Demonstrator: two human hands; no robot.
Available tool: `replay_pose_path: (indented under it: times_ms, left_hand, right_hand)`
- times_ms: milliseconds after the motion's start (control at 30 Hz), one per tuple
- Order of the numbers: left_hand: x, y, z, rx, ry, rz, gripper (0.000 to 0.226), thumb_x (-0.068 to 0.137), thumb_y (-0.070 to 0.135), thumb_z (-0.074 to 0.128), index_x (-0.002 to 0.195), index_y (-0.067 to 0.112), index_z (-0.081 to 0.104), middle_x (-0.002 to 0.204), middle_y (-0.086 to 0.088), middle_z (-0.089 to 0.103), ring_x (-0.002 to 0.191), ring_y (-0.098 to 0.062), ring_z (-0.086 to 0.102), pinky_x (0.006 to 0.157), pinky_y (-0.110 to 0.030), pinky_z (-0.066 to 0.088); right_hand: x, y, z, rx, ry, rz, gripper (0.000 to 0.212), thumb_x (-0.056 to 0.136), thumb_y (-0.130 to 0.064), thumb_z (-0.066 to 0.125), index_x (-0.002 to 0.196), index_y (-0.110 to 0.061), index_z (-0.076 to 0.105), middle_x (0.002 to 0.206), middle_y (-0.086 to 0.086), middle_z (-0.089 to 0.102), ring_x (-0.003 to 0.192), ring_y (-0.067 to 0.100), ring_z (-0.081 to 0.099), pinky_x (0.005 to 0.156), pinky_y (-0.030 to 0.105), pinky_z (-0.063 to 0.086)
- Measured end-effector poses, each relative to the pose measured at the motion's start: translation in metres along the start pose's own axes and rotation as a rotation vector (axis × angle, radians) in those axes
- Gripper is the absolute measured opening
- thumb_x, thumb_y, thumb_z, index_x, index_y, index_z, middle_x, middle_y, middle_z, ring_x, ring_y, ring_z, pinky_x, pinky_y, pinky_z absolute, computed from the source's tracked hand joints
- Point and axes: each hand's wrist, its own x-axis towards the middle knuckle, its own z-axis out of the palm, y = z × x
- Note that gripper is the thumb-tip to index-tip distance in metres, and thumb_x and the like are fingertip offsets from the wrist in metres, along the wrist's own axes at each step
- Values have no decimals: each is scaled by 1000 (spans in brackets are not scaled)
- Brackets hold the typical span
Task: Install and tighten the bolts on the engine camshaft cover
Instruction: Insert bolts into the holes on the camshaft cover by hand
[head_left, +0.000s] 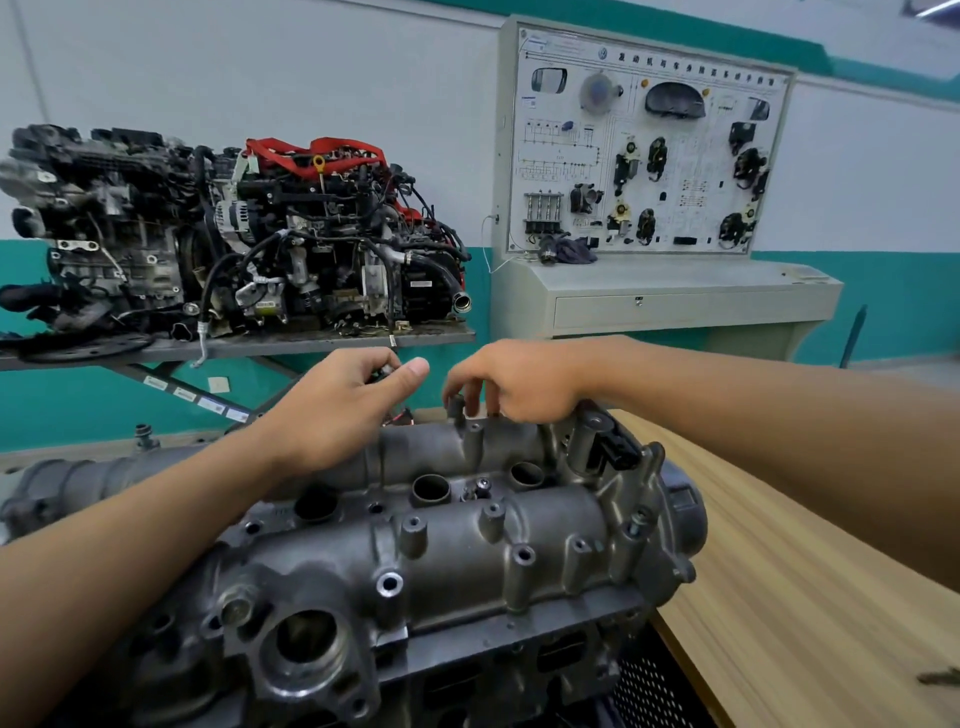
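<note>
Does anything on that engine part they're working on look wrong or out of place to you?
Nothing looks broken or spilled. The grey cover does look unfinished: most of its bolt holes gape empty, and one bolt near the middle stands proud, not screwed down. The right hand pinches a second bolt at the far edge.

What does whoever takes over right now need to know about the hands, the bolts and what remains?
Left hand: above the cover's far side, fingers curled round small dark parts, probably spare bolts, though they are mostly hidden.
Right hand: fingers pinch a bolt at a boss on the far edge of the camshaft cover.
Done: the cover sits in place on the engine, and this bolt is at its hole.
Left: the near-edge bolt holes look empty. Fit those, then tighten every bolt.
</note>
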Motion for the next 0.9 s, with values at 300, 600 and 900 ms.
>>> replay_pose_path:
  times_ms: [300, 600, 900]
  left_hand:
    - [-6, 3, -5, -186, -81, -89, 44, 95, 56, 50, 82, 14, 54, 46, 11, 41, 40, -10, 30, 44, -22, 24]
    - [-9, 49, 5, -727, -386, -217, 69, 97, 72, 18, 89, 15, 55, 58, 0, 26, 43, -11, 16, 36, -13, 19]
    - [-25, 72, 12, -660, -490, -253, 39, 107, 44, 33, 91, 14, 52, 55, 0, 37, 37, -8, 22, 31, -12, 17]
  right_hand:
    - [4, -17, -22, -122, 106, 89, 43, 87, 5, 46, 120, -10, 68, 92, -6, 65, 93, 15, 63, 89, 30, 51]
    - [-43, -60, -31, 405, 409, -51, 20, 94, -21, 67, 94, -2, 74, 69, 13, 67, 59, 10, 58, 57, 29, 55]
    - [-106, -59, -28, 397, 557, 69, 11, 95, -15, 64, 87, -9, 68, 71, 1, 72, 60, 8, 68, 59, 31, 60]
